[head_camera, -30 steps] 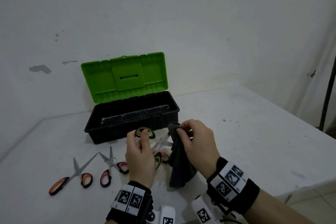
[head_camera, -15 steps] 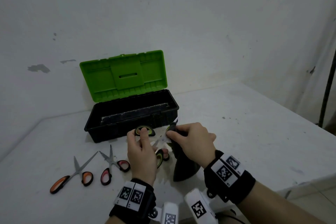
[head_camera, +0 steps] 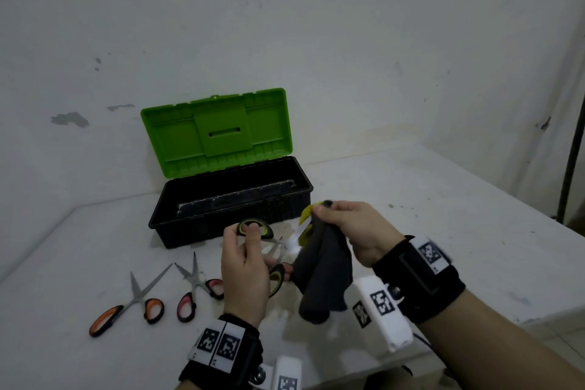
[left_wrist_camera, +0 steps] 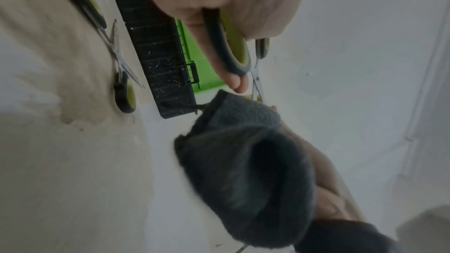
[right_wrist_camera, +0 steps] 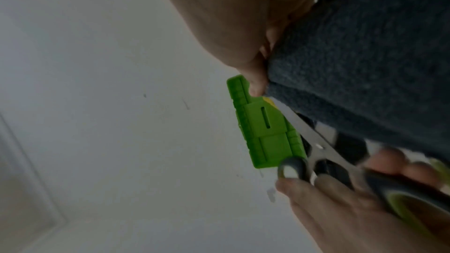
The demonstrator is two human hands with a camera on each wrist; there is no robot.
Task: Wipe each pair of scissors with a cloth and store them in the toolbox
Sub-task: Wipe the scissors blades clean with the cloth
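Note:
My left hand (head_camera: 250,241) grips the black-and-green handles of a pair of scissors (head_camera: 254,229), held above the table with the blade (head_camera: 300,230) pointing right. My right hand (head_camera: 335,215) pinches a dark grey cloth (head_camera: 326,279) round the far part of that blade, and the rest of the cloth hangs down. The right wrist view shows the cloth (right_wrist_camera: 365,64) folded over the steel blade (right_wrist_camera: 311,136). Behind the hands stands the black toolbox (head_camera: 231,222), its green lid (head_camera: 218,133) raised. Orange-handled scissors (head_camera: 126,304) and pink-handled scissors (head_camera: 196,291) lie at front left.
Another green-handled pair of scissors (left_wrist_camera: 121,84) lies on the table by the toolbox's front wall (left_wrist_camera: 158,45). The white table (head_camera: 443,231) meets a wall close behind the toolbox. A dark pole (head_camera: 573,152) stands at the far right, and the table's front edge is near my wrists.
My right hand has slid the cloth along the blade, up and away toward the toolbox. The left hand has kept its hold on the handles and barely moved.

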